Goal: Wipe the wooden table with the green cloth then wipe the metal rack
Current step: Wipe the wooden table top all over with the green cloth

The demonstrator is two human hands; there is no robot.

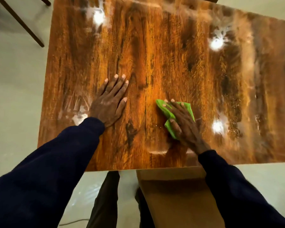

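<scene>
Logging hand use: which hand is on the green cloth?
The right hand, pressing the green cloth on the table; the left hand lies flat on bare wood.

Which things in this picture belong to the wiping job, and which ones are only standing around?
Belong to the job: wooden table; green cloth, pressed flat under the right hand; left hand, resting flat on the table. The metal rack is not in view.

Only standing around: dark chair legs beside the far left corner; brown wooden piece at the near edge.
</scene>
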